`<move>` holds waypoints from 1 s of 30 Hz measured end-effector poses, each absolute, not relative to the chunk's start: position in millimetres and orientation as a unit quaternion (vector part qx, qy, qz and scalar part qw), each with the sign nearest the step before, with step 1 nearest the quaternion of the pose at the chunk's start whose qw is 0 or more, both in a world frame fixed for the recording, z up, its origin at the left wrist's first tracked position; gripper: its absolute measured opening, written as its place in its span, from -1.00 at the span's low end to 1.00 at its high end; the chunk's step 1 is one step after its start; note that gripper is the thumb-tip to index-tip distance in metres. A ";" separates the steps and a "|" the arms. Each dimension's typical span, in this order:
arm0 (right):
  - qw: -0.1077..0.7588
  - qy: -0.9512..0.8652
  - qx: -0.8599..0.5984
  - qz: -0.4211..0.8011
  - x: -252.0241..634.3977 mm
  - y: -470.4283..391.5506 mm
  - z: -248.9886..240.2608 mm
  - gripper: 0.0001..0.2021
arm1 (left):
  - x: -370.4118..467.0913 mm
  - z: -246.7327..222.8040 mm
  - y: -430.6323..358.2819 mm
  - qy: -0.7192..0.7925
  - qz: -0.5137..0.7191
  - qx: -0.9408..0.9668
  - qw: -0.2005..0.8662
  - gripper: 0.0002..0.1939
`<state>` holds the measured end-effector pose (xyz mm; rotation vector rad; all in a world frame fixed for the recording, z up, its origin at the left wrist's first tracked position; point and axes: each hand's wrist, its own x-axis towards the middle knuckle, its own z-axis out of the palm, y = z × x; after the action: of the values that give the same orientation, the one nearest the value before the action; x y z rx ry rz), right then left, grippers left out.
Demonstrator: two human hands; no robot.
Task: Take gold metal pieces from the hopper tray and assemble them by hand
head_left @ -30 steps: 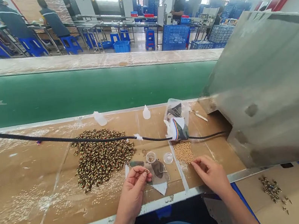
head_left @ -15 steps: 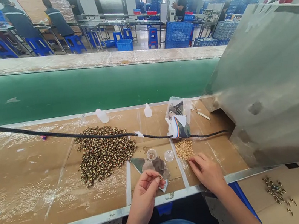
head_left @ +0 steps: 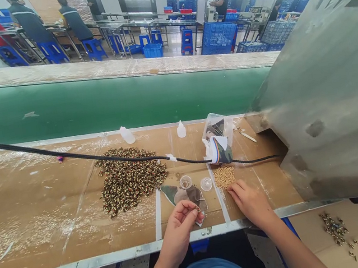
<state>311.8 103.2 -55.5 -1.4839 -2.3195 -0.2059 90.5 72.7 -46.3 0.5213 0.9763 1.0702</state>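
My left hand [head_left: 180, 226] is closed in a pinch on a small brass-coloured metal part [head_left: 197, 210], above a camouflage cloth scrap [head_left: 194, 196]. My right hand [head_left: 251, 203] has its thumb and forefinger together at the near edge of a heap of small tan beads [head_left: 223, 177]. Whatever sits between those fingertips is too small to make out. Beyond the cloth stand a small clear cup [head_left: 185, 182] and a clear round lid or dish [head_left: 206, 184]. A large pile of small brass-and-dark metal parts [head_left: 130, 179] lies to the left.
A black cable [head_left: 76, 157] crosses the bench. Two white bottles [head_left: 181, 130] and a plastic box with cloth [head_left: 228, 123] line the back. A metal housing [head_left: 324, 100] rises at right. Green conveyor belt [head_left: 108, 100] runs behind; more metal parts [head_left: 335, 229] lie lower right.
The camera view has turned slightly left, so the scene sits further right. My right fingertips have moved a little closer to the bead heap. My left hand keeps its pinch.
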 end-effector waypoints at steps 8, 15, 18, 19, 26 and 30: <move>0.178 -0.833 -0.520 -0.067 317.4 101.4 -54.4 -0.52 | 89.5 -50.9 72.1 0.423 0.486 0.212 0.735 -0.67; 0.196 -0.827 -0.525 -0.049 317.9 98.7 -55.6 -0.54 | 89.6 -48.8 72.1 0.432 0.484 0.210 0.731 -0.67; 0.204 -0.815 -0.540 -0.050 315.5 97.2 -56.1 -0.53 | 89.8 -48.6 72.1 0.432 0.489 0.206 0.729 -0.67; 0.207 -0.813 -0.542 -0.052 314.7 96.9 -56.0 -0.52 | 89.8 -48.5 72.2 0.431 0.489 0.205 0.730 -0.67; 0.260 -0.800 -0.541 -0.006 308.6 95.9 -54.6 -0.63 | 92.5 -44.5 74.2 0.447 0.492 0.180 0.725 -0.60; 0.332 -0.776 -0.530 0.091 290.0 92.5 -54.5 -0.78 | 101.2 -39.9 77.1 0.453 0.506 0.141 0.720 -0.56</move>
<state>290.0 92.5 -54.5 -1.3841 -2.0268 0.2374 101.2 77.1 -39.9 0.3113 1.0009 1.1187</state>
